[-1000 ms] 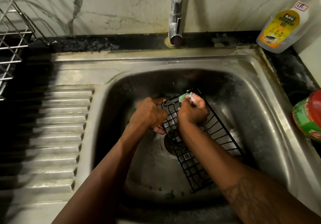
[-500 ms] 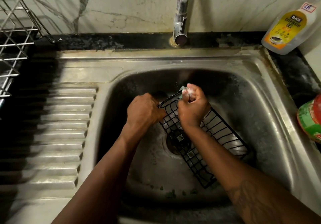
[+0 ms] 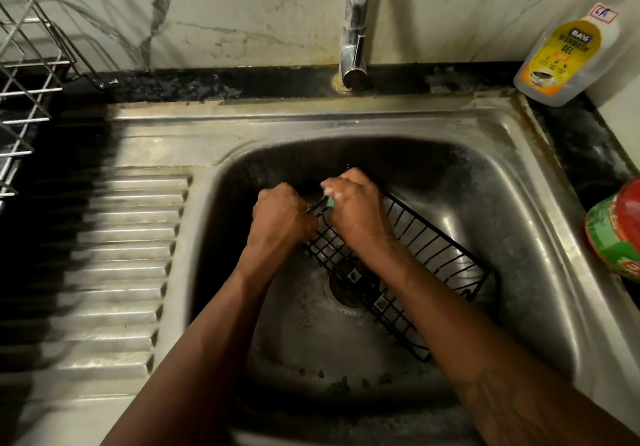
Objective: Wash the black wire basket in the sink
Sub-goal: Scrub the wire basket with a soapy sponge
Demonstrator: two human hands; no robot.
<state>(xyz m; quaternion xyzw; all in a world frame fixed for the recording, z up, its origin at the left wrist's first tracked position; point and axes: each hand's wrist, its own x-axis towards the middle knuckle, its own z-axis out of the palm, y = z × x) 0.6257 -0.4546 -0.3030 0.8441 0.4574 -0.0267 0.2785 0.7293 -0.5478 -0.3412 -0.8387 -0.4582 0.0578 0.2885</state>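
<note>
- Basket [image 3: 433,248] of black wire lies inside the sink [image 3: 519,224], at the middle of the frame. It runs slantwise from the upper middle of the basin down toward the lower right, and its lower long side passes over the drain [image 3: 346,295].
- The left hand [image 3: 280,217] grips the basket at its upper left end, fingers curled round the rim wire there. The fingertips are hidden under the hand.
- The right hand [image 3: 353,210], just beside the left, has its fingers closed round a small green scrubber [image 3: 331,202] and holds it against that same end of the basket. White foam shows on the knuckles.
- Whether that end is lifted off the basin floor cannot be told.
- Both forearms reach in from the bottom edge of the frame, and the right one bears a dark marking.
- A metal tap [image 3: 355,30] stands at the top middle, with its spout over the back of the basin.
- A bottle [image 3: 564,57] with a yellow dishwash gel label stands in the upper right, on the dark surface [image 3: 207,83] that borders the sink.
- A red and green jar [image 3: 616,234] sits at the right edge, cut off by the frame.
- A silver wire rack [image 3: 24,82] fills the upper left corner.
- The ribbed draining board [image 3: 114,255] lies to the left of the basin.
- Small green scraps [image 3: 341,385] lie on the basin floor at the lower middle.
</note>
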